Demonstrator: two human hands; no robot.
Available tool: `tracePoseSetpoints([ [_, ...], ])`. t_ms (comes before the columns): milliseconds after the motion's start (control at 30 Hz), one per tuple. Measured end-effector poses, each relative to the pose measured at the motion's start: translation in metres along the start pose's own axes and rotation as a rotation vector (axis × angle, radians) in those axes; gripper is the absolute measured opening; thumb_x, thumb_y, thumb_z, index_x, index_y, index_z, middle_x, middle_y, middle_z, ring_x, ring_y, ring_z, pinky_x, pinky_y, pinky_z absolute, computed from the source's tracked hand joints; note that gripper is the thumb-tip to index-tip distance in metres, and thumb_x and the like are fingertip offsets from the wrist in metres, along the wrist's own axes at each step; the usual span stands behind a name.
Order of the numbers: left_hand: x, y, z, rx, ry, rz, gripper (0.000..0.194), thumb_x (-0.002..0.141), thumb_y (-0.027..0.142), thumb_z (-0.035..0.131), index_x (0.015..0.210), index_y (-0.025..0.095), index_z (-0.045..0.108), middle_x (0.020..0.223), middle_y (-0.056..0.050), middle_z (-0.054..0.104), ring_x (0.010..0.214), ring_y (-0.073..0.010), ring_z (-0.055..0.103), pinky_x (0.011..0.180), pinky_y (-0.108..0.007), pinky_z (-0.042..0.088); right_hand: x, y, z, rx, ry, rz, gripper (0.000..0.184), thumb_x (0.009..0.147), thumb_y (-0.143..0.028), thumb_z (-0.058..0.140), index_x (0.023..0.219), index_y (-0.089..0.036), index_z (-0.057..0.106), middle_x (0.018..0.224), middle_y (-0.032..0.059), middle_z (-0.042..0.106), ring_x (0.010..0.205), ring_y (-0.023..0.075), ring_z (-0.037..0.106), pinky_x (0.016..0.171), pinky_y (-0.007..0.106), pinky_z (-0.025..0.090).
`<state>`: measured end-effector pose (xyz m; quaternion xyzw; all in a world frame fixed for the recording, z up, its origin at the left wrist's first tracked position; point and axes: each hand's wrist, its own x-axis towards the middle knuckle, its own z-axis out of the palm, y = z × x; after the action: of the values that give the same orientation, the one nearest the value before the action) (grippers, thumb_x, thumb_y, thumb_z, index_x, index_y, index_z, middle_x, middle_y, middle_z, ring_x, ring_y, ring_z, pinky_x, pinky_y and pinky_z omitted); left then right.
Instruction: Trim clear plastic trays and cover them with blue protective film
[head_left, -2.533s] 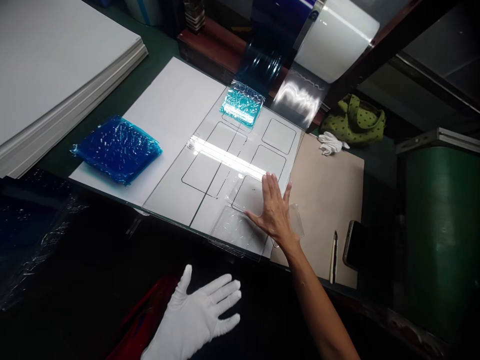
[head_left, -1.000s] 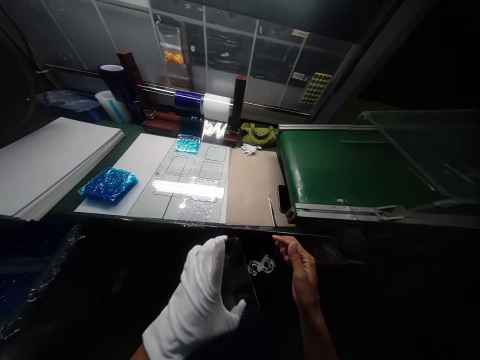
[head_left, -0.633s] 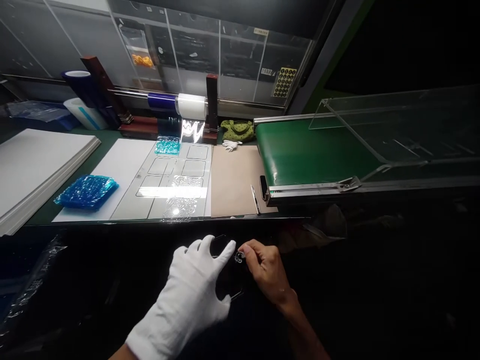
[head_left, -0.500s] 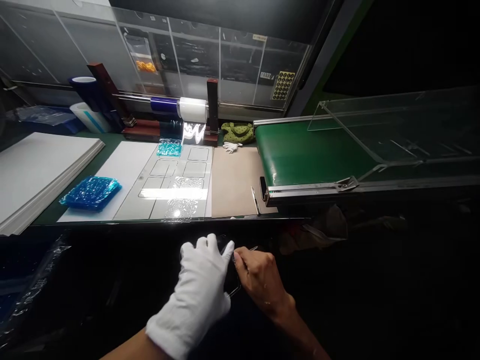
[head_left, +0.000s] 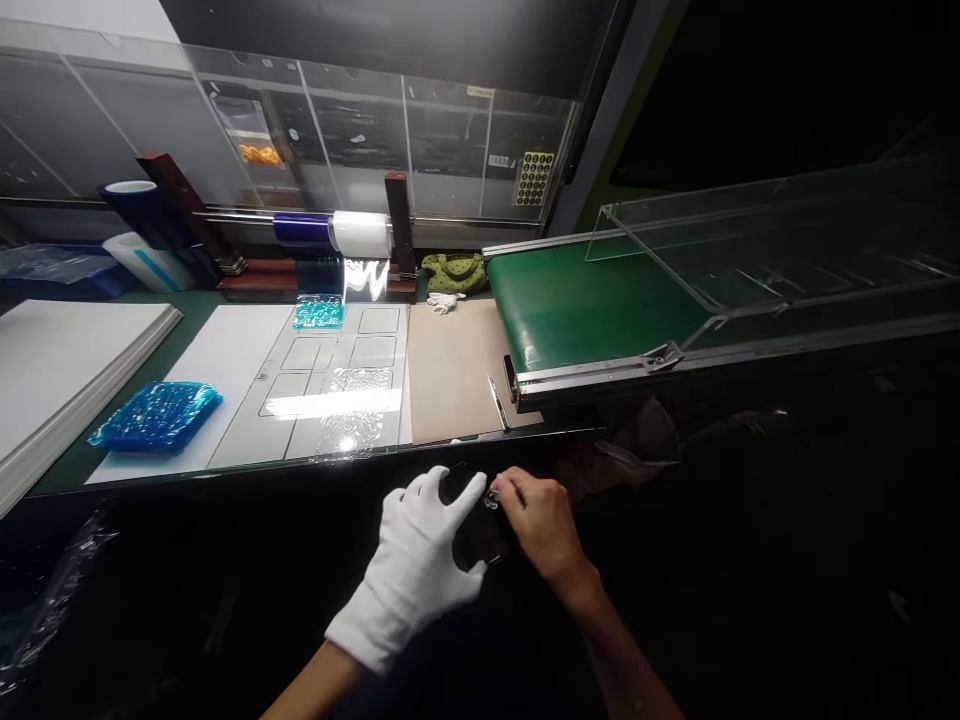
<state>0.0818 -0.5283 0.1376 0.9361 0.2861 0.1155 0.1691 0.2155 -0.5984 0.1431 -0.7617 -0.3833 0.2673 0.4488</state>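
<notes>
My left hand (head_left: 420,555) wears a white glove and is closed around the edges of a thin dark glassy panel (head_left: 474,538), which barely shows against the dark below the table edge. Thumb and forefinger are spread along its sides. Bare, my right hand (head_left: 541,520) is just to the right, its thumb and forefinger pinched on a small crumpled piece of shiny clear film (head_left: 491,498) at the panel's upper right. How far the film reaches over the panel I cannot tell.
Beyond the hands, the table carries a marked grey mat (head_left: 251,435), a blue film-wrapped stack (head_left: 157,418), a white sheet stack (head_left: 67,350) and tweezers (head_left: 498,402). Film rolls (head_left: 361,234) hang behind. A green conveyor belt (head_left: 592,310) with a clear cover (head_left: 750,240) stands at right.
The view has shifted, and both hands appear slightly farther right. My right hand has drawn up a little from the panel, and the crumpled film now shows at its fingertips.
</notes>
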Motion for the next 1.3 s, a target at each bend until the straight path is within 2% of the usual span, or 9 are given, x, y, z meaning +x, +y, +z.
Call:
tracePoseSetpoints([
  [133, 0.009, 0.012, -0.024, 0.236, -0.163, -0.063, 0.076, 0.058, 0.033, 0.067, 0.131, 0.025, 0.047, 0.120, -0.020, 0.048, 0.104, -0.0412, 0.048, 0.081, -0.057, 0.035, -0.004, -0.004, 0.002, -0.324, 0.076, -0.092, 0.031, 0.088, -0.035, 0.042, 0.064, -0.020, 0.056, 0.053, 0.0004, 0.048, 0.046, 0.0103, 0.034, 0.050, 0.026, 0.016],
  [367, -0.002, -0.015, -0.010, -0.055, -0.154, 0.119, 0.085, 0.056, 0.043, 0.070, 0.135, 0.040, 0.039, 0.134, -0.013, 0.037, 0.113, -0.0388, 0.044, 0.091, -0.053, 0.036, 0.018, 0.068, 0.005, 0.676, -0.390, 0.364, 0.038, 0.075, -0.053, 0.057, 0.062, -0.018, 0.052, 0.046, -0.0111, 0.024, 0.043, 0.0052, 0.013, 0.043, 0.019, 0.016],
  [467, -0.007, -0.021, -0.006, -0.119, -0.149, 0.133, 0.084, 0.055, 0.040, 0.072, 0.133, 0.040, 0.043, 0.133, -0.012, 0.039, 0.115, -0.0393, 0.043, 0.094, -0.056, 0.035, 0.012, 0.093, -0.001, 0.637, -0.121, 0.372, 0.039, 0.076, -0.054, 0.056, 0.067, -0.016, 0.055, 0.048, -0.0107, 0.026, 0.044, 0.0054, 0.016, 0.042, 0.019, 0.016],
  [667, -0.018, -0.053, -0.003, -0.717, 0.003, -0.228, 0.102, 0.060, 0.040, 0.074, 0.145, 0.036, 0.018, 0.136, -0.009, 0.041, 0.126, -0.0371, 0.037, 0.105, -0.056, 0.029, 0.010, 0.117, -0.092, 0.066, 1.125, 0.001, 0.048, 0.091, -0.051, 0.029, 0.117, -0.017, 0.051, 0.083, 0.0041, 0.055, 0.063, 0.0131, 0.050, 0.056, 0.023, 0.041],
  [733, -0.021, -0.062, 0.000, -1.103, 0.003, -0.386, 0.101, 0.067, 0.046, 0.069, 0.146, 0.035, 0.008, 0.133, -0.009, 0.045, 0.126, -0.0360, 0.040, 0.104, -0.058, 0.030, 0.025, 0.125, -0.134, -0.128, 1.236, 0.083, 0.051, 0.094, -0.045, 0.017, 0.127, -0.016, 0.042, 0.091, 0.0083, 0.059, 0.069, 0.0158, 0.056, 0.061, 0.026, 0.044],
  [867, -0.026, -0.070, 0.008, -1.642, -0.040, -0.588, 0.075, 0.079, 0.056, 0.049, 0.144, 0.041, 0.015, 0.141, -0.004, 0.042, 0.130, -0.0334, 0.037, 0.104, -0.056, 0.033, 0.052, 0.146, -0.177, -0.380, 1.019, 0.477, 0.053, 0.090, -0.038, 0.031, 0.134, -0.009, 0.037, 0.071, 0.0095, 0.065, 0.073, 0.0257, 0.062, 0.064, 0.034, 0.043],
  [967, -0.030, -0.074, 0.013, -1.744, -0.015, -0.637, 0.069, 0.079, 0.061, 0.043, 0.142, 0.044, 0.021, 0.143, -0.001, 0.041, 0.134, -0.0336, 0.030, 0.104, -0.057, 0.031, 0.048, 0.155, -0.151, -0.419, 0.968, 0.495, 0.045, 0.091, -0.033, 0.025, 0.117, -0.009, 0.053, 0.071, 0.0122, 0.067, 0.075, 0.0275, 0.063, 0.070, 0.036, 0.043],
  [1133, -0.040, -0.089, 0.020, -1.994, 0.062, -0.761, 0.075, 0.077, 0.071, 0.035, 0.143, 0.038, 0.021, 0.148, -0.005, 0.033, 0.138, -0.0372, 0.018, 0.101, -0.068, 0.026, 0.040, 0.145, -0.035, -0.434, 0.547, 0.355, 0.034, 0.091, -0.028, 0.034, 0.085, -0.016, 0.065, 0.065, 0.0063, 0.067, 0.063, 0.0196, 0.064, 0.064, 0.027, 0.045],
  [1300, -0.057, -0.102, 0.008, -2.185, 0.003, -0.725, 0.072, 0.080, 0.070, 0.031, 0.143, 0.035, 0.026, 0.152, -0.002, 0.024, 0.140, -0.0343, 0.009, 0.106, -0.064, 0.020, 0.122, 0.117, 0.052, -0.501, 0.226, 0.237, 0.019, 0.085, -0.019, 0.056, 0.101, -0.021, 0.066, 0.097, 0.0053, 0.069, 0.089, 0.0161, 0.064, 0.076, 0.022, 0.045],
])
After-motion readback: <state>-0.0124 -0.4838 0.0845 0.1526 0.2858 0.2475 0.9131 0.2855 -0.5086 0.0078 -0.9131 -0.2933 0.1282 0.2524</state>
